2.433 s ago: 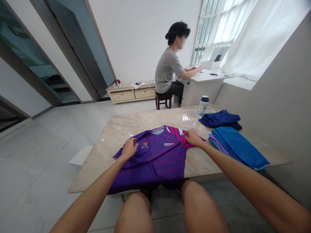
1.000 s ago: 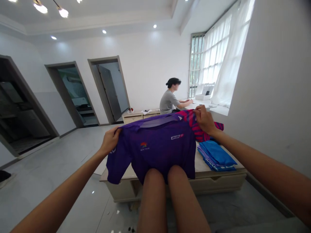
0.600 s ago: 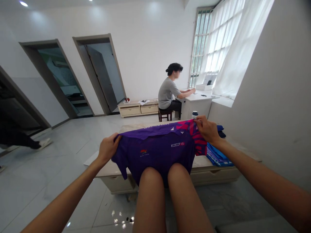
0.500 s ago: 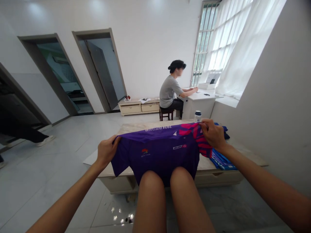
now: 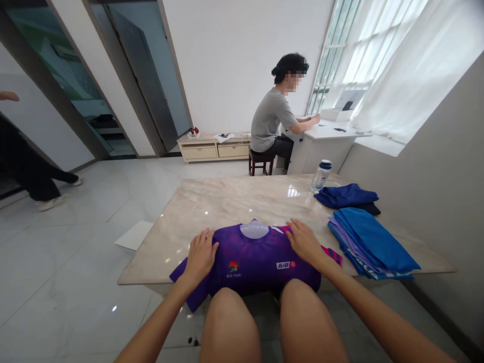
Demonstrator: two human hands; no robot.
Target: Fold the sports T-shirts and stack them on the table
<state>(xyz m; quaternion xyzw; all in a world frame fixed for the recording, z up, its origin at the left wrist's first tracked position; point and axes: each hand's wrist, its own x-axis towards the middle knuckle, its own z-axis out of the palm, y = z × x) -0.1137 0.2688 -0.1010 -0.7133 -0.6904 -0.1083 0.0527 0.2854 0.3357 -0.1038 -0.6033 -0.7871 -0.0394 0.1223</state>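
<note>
A purple T-shirt (image 5: 257, 262) with small printed logos lies face up over the front edge of the marble-topped table, its collar pointing away from me. Its lower part hangs down toward my knees. My left hand (image 5: 202, 253) rests open on the left shoulder, fingers stretched out. On the other shoulder, by the pink-patterned sleeve (image 5: 333, 255), my right hand (image 5: 303, 241) lies with its fingers extended. Right of the shirt sits a stack of folded blue and lilac clothes (image 5: 372, 242).
Behind that stack are folded navy clothes (image 5: 347, 195) and a clear bottle (image 5: 321, 176) with a dark lid. The marble table (image 5: 223, 196) has a low front edge near my knees. One person (image 5: 270, 121) sits at a white desk; another (image 5: 26, 156) stands at far left.
The T-shirt has come down from being held stretched up by its shoulders to lying on the table. Both hands have loosened from pinching to resting flat. My view has tilted down.
</note>
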